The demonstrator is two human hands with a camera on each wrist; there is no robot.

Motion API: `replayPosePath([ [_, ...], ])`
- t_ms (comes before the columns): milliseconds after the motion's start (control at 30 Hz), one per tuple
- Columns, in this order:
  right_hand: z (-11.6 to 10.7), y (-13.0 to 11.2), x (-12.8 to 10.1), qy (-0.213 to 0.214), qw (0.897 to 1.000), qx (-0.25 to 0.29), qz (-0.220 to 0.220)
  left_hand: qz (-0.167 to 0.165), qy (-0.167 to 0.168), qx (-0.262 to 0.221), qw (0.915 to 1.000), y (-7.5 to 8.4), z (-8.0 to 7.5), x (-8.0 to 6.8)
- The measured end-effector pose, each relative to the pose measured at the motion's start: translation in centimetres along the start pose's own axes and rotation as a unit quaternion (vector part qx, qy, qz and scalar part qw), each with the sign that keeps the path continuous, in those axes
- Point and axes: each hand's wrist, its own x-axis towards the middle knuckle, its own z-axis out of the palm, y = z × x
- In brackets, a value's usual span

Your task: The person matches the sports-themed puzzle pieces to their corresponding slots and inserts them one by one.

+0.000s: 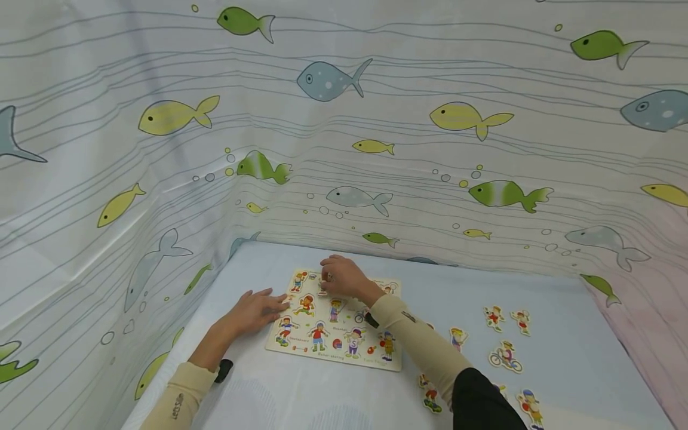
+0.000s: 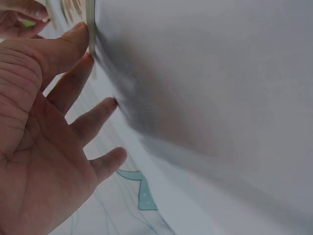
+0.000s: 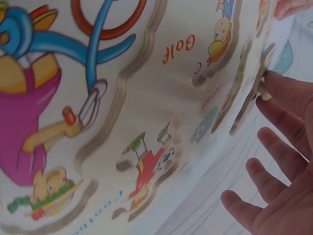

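A wooden puzzle board [image 1: 371,357] with sports figures and printed words lies on the table. At its left edge my left hand [image 1: 258,312] rests, fingers spread. In the left wrist view, the thumb and index fingertips of that left hand [image 2: 54,112] touch the board's edge [image 2: 91,24]. My right hand [image 1: 346,279] reaches over the board's upper part. Between its thumb and index finger it pinches a small puzzle piece [image 3: 264,91], seen mostly edge-on at a cut-out; the other fingers of the right hand [image 3: 279,156] stand spread apart. The piece's picture is hidden.
Several loose figure pieces lie right of the board, including a cyclist [image 1: 505,357], a figure in a blue cap [image 1: 531,408] and a skateboarder [image 1: 430,395] near the right sleeve. A fish-print curtain [image 1: 408,173] hangs behind the table and along its left side.
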Motion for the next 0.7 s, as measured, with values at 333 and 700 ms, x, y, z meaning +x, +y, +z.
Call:
replayPosePath([
  [333, 1.0, -0.1, 0.2, 0.002, 1.000, 0.011, 0.018, 0.003, 0.003, -0.001, 1.0000, -0.1, 0.0, 0.0],
  [700, 1.3, -0.1, 0.4, 0.001, 0.999, 0.005, 0.032, 0.007, 0.011, 0.001, 0.9999, -0.1, 0.0, 0.0],
])
